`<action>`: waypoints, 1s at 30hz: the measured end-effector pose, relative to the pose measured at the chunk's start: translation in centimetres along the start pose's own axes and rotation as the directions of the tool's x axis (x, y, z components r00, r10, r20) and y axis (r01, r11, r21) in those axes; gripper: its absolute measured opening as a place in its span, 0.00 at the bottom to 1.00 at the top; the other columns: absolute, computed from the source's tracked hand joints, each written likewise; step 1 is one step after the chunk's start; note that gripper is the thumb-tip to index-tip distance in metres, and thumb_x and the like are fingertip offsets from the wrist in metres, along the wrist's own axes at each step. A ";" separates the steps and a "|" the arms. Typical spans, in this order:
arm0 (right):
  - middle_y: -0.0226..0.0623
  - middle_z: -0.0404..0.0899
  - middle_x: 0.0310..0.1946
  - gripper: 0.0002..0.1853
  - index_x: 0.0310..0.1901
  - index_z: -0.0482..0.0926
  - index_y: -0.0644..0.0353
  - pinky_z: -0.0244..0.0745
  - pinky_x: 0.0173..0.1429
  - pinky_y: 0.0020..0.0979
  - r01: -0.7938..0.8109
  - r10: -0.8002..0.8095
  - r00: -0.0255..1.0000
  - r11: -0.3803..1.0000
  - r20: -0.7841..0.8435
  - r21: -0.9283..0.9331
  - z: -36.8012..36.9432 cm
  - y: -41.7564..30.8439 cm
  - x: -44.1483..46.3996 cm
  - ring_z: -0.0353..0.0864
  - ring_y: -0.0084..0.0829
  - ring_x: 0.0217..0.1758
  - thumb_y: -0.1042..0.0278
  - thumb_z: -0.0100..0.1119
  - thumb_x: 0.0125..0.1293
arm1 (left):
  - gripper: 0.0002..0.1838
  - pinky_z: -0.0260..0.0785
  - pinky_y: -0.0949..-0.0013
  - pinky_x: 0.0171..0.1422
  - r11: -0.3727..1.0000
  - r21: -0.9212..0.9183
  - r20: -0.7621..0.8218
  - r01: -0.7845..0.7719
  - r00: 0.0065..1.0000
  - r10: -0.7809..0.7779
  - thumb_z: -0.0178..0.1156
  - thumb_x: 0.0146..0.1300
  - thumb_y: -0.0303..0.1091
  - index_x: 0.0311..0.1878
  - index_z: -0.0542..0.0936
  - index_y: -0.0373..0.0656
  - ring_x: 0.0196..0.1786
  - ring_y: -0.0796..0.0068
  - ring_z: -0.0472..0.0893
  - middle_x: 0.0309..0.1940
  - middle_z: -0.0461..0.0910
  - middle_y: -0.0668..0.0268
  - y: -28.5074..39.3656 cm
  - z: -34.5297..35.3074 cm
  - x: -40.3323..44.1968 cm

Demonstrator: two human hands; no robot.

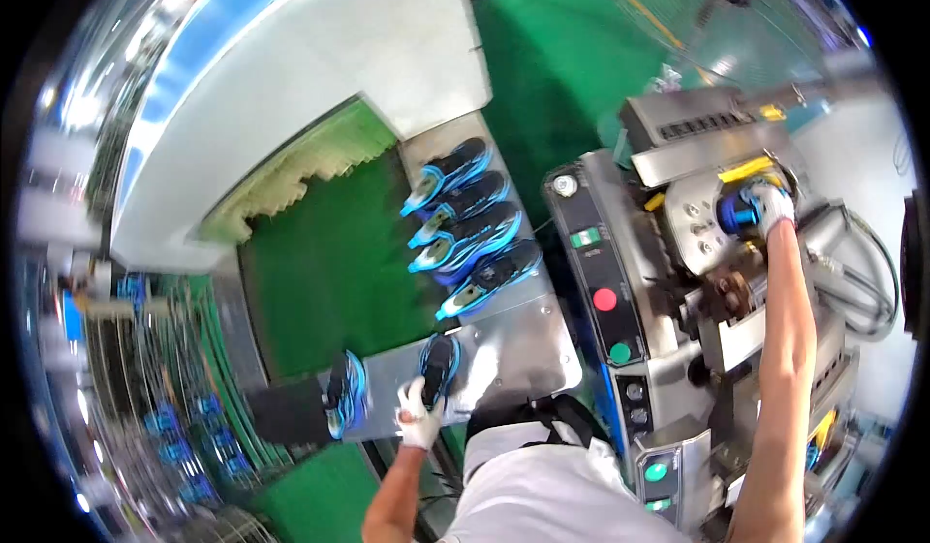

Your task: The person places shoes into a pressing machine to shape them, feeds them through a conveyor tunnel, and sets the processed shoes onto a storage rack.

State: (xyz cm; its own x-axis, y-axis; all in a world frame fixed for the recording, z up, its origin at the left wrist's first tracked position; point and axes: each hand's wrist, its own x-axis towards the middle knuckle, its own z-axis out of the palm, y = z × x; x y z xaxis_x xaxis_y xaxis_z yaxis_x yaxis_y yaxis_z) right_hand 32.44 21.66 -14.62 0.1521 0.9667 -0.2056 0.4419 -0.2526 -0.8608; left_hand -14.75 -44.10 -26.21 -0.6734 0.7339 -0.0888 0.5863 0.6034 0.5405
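Note:
My left hand [419, 417], in a white glove, is closed around the near end of a black and blue shoe [441, 364] on the metal ledge. Another shoe [346, 394] of the same kind lies to the left of it. At the far right, my right hand [773, 206] reaches into a machine [683, 216], gloved and with its fingers closed on a blue shoe piece [741, 214] at the round metal head. The hand covers part of that piece, so its full shape is hidden.
Several black and blue shoes [475, 228] lie in a row along the ledge [523, 349]. Beside it runs a green conveyor belt [329, 262] under a white housing [291, 78]. A control panel [605, 272] with a red button stands between the ledge and the machine.

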 end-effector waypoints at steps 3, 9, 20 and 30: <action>0.36 0.85 0.38 0.13 0.44 0.87 0.60 0.76 0.50 0.43 -0.069 -0.094 0.977 0.717 -0.194 -0.694 4.6 4.4 5.1 0.83 0.37 0.42 0.63 0.65 0.61 | 0.35 0.78 0.50 0.57 0.999 0.049 -0.023 0.018 1.000 -0.017 0.77 0.53 0.32 0.66 0.74 0.48 0.56 0.44 0.81 0.60 0.74 0.51 -0.9 0.7 -1.1; 0.38 0.87 0.51 0.25 0.59 0.83 0.63 0.76 0.62 0.43 -0.380 0.402 0.915 0.893 -0.046 0.239 2.7 9.2 8.9 0.84 0.41 0.52 0.54 0.63 0.68 | 0.35 0.77 0.52 0.61 0.997 0.049 0.056 -0.053 0.997 0.050 0.76 0.54 0.34 0.66 0.74 0.48 0.58 0.45 0.80 0.60 0.73 0.49 -1.5 0.7 0.4; 0.53 0.43 0.84 0.50 0.82 0.44 0.67 0.39 0.88 0.44 0.573 -0.581 0.806 0.718 0.114 -0.395 16.2 3.1 -36.3 0.42 0.45 0.88 0.56 0.65 0.70 | 0.24 0.75 0.48 0.61 0.947 -0.136 0.085 -0.292 0.949 0.305 0.66 0.61 0.36 0.63 0.78 0.51 0.58 0.46 0.78 0.58 0.77 0.53 1.0 0.6 3.3; 0.61 0.58 0.78 0.57 0.80 0.50 0.68 0.55 0.82 0.40 0.394 -0.300 0.917 0.591 0.262 -0.704 26.5 -2.8 -44.9 0.59 0.54 0.81 0.52 0.75 0.57 | 0.29 0.67 0.50 0.74 0.816 -0.453 0.126 -0.360 0.880 0.458 0.64 0.68 0.44 0.70 0.74 0.46 0.71 0.46 0.72 0.68 0.73 0.50 -8.0 -5.2 20.6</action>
State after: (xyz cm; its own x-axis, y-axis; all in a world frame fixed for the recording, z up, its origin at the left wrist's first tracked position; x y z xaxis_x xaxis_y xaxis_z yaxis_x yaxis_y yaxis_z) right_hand 0.95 -20.02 -15.27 -0.2244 0.9731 -0.0527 0.9433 0.2034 -0.2622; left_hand -35.60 -35.44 -28.01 -0.2674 0.9615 0.0638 0.5167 0.0872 0.8517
